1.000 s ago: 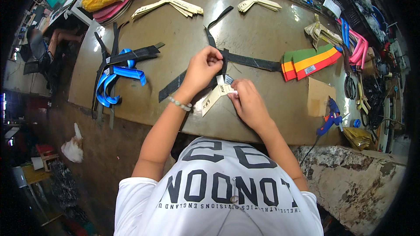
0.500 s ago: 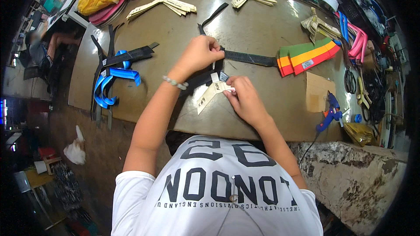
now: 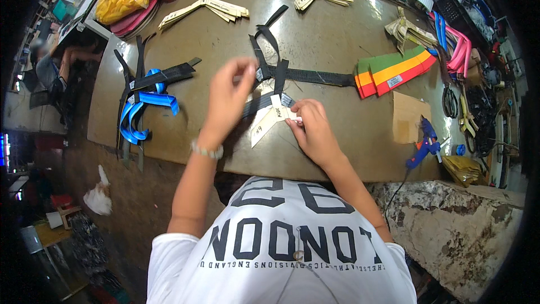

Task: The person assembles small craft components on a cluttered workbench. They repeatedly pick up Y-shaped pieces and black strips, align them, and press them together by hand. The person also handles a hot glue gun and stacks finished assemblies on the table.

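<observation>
Crossed black webbing straps [image 3: 315, 76] lie in the middle of a brown worktable [image 3: 185, 129]. A cream Y-shaped paper pattern [image 3: 264, 126] lies over their near end. My left hand [image 3: 228, 98] is lifted a little above the table, its fingertips pinched at the strap by a small white tag. My right hand [image 3: 315, 129] presses on the table, its fingers gripping the top of the cream pattern where it meets the strap. My white printed shirt fills the lower edge.
Blue and black straps [image 3: 140, 110] lie at the left. A red, yellow and green sheet stack [image 3: 394, 70], a cardboard piece [image 3: 408, 115] and a blue glue gun [image 3: 424, 143] sit at the right. More cream patterns [image 3: 205, 8] lie beyond. Another person [image 3: 56, 59] sits far left.
My left hand has lifted off the strap crossing and shifted left, still pinching the webbing. My right hand stays on the cream pattern.
</observation>
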